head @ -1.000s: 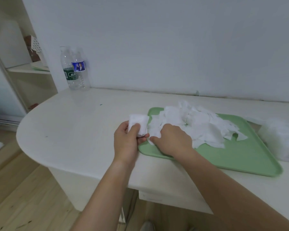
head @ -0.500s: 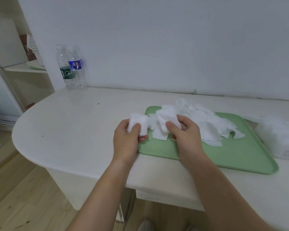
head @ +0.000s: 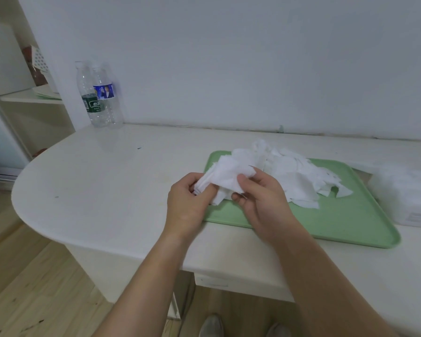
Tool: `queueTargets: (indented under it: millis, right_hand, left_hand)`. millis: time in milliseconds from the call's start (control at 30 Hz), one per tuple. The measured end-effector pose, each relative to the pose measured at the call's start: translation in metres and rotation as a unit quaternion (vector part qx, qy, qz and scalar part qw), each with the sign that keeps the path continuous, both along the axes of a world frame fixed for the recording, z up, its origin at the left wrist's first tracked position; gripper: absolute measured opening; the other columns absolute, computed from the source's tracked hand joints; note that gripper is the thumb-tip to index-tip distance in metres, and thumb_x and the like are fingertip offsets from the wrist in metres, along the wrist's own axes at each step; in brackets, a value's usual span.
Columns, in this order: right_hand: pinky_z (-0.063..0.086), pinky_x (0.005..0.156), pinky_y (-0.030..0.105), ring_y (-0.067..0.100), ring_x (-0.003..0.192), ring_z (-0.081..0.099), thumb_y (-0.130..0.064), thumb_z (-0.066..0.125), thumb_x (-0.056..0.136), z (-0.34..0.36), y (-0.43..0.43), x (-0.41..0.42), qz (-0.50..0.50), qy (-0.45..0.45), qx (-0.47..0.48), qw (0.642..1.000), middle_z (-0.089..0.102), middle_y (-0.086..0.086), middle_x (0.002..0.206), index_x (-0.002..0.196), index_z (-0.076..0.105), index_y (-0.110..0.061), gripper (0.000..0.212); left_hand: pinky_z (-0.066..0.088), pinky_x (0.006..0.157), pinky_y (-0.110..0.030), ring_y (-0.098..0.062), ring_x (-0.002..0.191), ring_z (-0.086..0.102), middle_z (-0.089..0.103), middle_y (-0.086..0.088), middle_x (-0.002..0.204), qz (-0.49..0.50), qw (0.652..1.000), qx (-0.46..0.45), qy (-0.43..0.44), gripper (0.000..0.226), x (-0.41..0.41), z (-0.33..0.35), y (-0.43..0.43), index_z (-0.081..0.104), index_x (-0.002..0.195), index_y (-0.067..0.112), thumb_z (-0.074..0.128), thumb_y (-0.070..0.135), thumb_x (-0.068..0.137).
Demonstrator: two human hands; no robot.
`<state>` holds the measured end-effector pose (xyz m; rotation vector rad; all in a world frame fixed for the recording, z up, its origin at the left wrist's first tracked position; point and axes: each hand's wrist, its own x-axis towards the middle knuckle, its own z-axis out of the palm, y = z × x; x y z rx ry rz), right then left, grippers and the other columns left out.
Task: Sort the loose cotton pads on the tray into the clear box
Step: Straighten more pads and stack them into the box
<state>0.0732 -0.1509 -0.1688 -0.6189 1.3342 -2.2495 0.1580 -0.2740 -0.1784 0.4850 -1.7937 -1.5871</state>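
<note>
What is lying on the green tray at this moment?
A heap of loose cotton pads covers the green tray's far left; the near right is bare. The left hand and right hand hold a bunch of pads over its left edge, hiding what lies beneath.

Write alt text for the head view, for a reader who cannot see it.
The left hand and right hand hold a bunch of cotton pads over the left end of a green tray on a white table. A pile of loose pads lies on the tray, a clear box stands to its right, and two plastic bottles stand by the wall.
</note>
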Motion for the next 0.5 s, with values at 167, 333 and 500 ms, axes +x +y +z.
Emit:
queueTargets:
  millis: [167, 333, 500]
  right_hand:
    - [0.045, 0.065, 0.022, 0.021, 0.078, 0.051, -0.006, 0.075, 0.084, -0.0018, 0.0002, -0.0013, -0.060, -0.020, -0.002, 0.998, 0.074, 0.010, 0.092, 0.116, 0.065, -0.002, 0.034]
    - [0.045, 0.085, 0.043, 0.029, 0.090, 0.058, -0.002, 0.065, 0.091, 0.0022, -0.0003, 0.0033, -0.079, -0.021, -0.006, 0.997, 0.075, 0.003, 0.081, 0.090, 0.070, -0.011, 0.011]
    - [0.050, 0.093, 0.049, 0.027, 0.094, 0.067, -0.005, 0.070, 0.090, -0.0008, -0.0013, 0.0024, -0.094, 0.064, 0.069, 0.991, 0.077, 0.009, 0.095, 0.085, 0.079, -0.022, 0.020]
  left_hand:
    - [0.043, 0.057, -0.025, -0.012, 0.064, 0.054, 0.068, -0.003, 0.072, -0.019, 1.000, -0.001, -0.005, 0.016, 0.0010, -0.0007, 0.0000, 0.073, 0.082, 0.017, 0.079, 0.029, 0.073]
    - [0.045, 0.060, -0.024, -0.010, 0.065, 0.056, 0.071, -0.005, 0.075, -0.039, 0.999, 0.001, 0.002, 0.007, 0.0025, 0.0000, -0.0003, 0.076, 0.086, 0.014, 0.079, 0.009, 0.081]
    - [0.053, 0.068, -0.031, -0.015, 0.077, 0.069, 0.077, -0.007, 0.087, -0.058, 0.998, -0.002, 0.001, 0.020, 0.0038, -0.0019, -0.0025, 0.078, 0.095, 0.015, 0.074, 0.011, 0.076]
